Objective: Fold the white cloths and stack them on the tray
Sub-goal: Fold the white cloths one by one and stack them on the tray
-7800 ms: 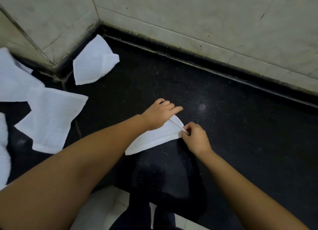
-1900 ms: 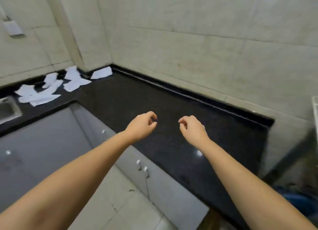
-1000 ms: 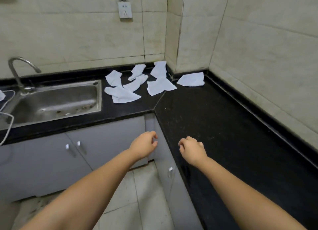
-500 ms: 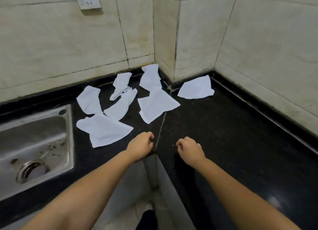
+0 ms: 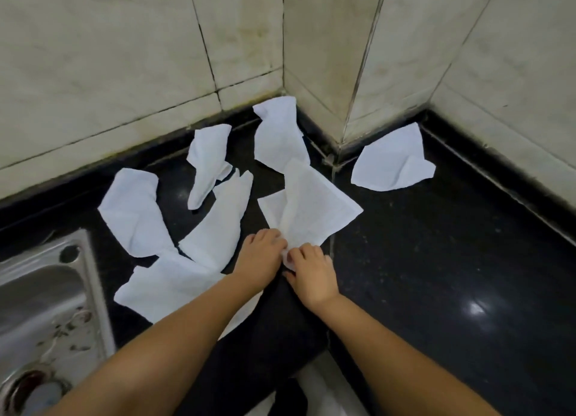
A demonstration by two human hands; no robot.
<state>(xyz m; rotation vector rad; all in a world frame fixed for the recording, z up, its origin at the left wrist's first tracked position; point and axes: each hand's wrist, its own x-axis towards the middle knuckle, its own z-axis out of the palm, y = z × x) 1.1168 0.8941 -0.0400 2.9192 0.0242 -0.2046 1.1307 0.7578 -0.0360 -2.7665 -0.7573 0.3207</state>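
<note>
Left hand (image 5: 261, 253) and right hand (image 5: 312, 274) side by side at the near edge of the black counter (image 5: 436, 259), knuckles up, fingers curled. Both pinching the near corner of the middle cloth (image 5: 311, 210), a white square lying flat with a crease running up its middle, its far corner overlapping another cloth. Fingertips of the two hands almost touching over that corner.

Just left of the left hand, a narrow cloth (image 5: 219, 225) lying diagonally, its near end resting on a large flat cloth (image 5: 168, 286) partly hidden under the left forearm. Farther left, a crumpled cloth (image 5: 134, 213) near the steel sink (image 5: 40, 306), whose rim and drain show at the left edge. Farther back, a twisted cloth (image 5: 207, 163) and the back cloth (image 5: 279, 135), reaching up to the tiled wall (image 5: 124, 57) at the corner. Off to the right, well apart from the rest, a lone cloth (image 5: 391, 163) with one corner folded over, near the wall's jutting corner. No tray in view.
</note>
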